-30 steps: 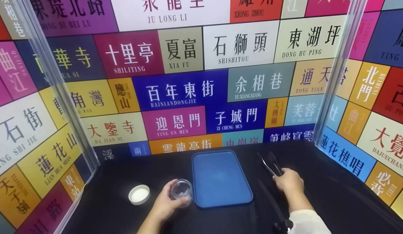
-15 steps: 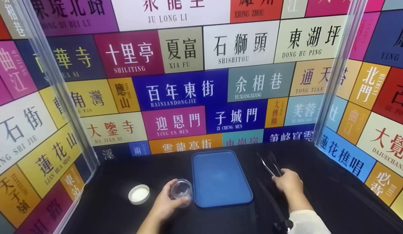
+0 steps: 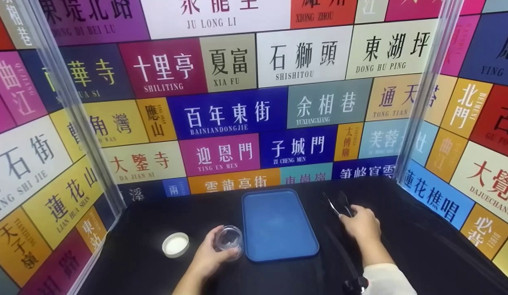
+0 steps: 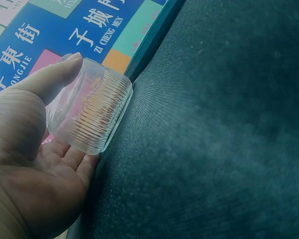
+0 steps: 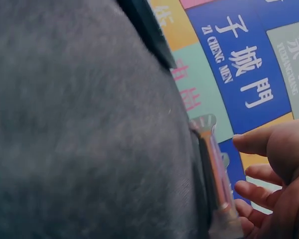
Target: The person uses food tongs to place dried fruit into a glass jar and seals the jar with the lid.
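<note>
My left hand (image 3: pixel 213 254) grips a small clear jar (image 3: pixel 229 237) standing on the black cloth, thumb on the near side and fingers behind. In the left wrist view the jar (image 4: pixel 102 112) has ribbed transparent walls. A round white lid (image 3: pixel 175 244) lies left of that hand. At the right, my right hand (image 3: pixel 362 223) is over the handle end of metal tongs (image 3: pixel 335 205) lying on the cloth. The right wrist view shows its thumb (image 5: pixel 254 142) and fingers spread apart, with the tongs (image 5: pixel 217 174) alongside the fingertips.
A blue rectangular tray (image 3: pixel 278 225) lies between the two hands. A black device (image 3: pixel 356 284) sits beside the right sleeve. Behind the black table cloth (image 3: pixel 147 221) rise walls covered in colourful name signs, with clear posts (image 3: pixel 421 90) at the corners.
My right hand has shifted slightly forward and left along the tongs, covering more of them. The left hand, jar, lid and tray have stayed where they were.
</note>
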`<state>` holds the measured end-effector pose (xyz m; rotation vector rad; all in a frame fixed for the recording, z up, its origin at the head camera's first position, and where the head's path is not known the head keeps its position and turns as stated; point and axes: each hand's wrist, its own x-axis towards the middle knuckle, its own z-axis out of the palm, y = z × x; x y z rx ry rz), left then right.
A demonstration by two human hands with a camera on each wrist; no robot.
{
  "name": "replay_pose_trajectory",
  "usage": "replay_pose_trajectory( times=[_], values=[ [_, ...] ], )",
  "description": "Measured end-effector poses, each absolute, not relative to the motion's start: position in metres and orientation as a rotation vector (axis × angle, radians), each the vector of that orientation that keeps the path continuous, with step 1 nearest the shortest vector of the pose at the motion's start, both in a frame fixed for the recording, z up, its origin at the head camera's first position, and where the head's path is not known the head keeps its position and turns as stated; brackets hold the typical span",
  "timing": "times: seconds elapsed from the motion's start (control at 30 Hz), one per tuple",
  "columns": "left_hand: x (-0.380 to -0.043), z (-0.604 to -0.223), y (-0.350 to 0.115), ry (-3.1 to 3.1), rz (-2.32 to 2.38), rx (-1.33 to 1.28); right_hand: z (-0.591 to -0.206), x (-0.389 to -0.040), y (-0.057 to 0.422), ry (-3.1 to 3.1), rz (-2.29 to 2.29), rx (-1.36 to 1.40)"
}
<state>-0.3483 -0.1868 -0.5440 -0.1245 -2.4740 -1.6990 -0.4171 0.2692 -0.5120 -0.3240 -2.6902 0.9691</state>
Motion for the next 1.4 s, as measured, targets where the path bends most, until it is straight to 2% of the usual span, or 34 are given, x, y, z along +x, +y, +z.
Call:
replay_pose_trajectory(
  times=[0.27,0.73,1.13,1.4],
  values=[
    [-0.348,-0.544,-0.186,-2.445,-1.747,-0.121,-0.498,-0.419,0.240,-2.666,1.074,-0.124],
    [-0.349,-0.547,-0.189,-2.442,-1.747,-0.189,-0.499,-0.407,0.158,-2.603,1.392,0.216],
    [-0.349,-0.544,-0.187,-2.460,-1.691,-0.127,-0.497,-0.398,0.096,-2.655,1.534,0.723],
    [-0.349,-0.542,-0.187,-2.447,-1.691,-0.098,-0.496,-0.396,0.061,-2.684,1.608,0.916]
  ],
)
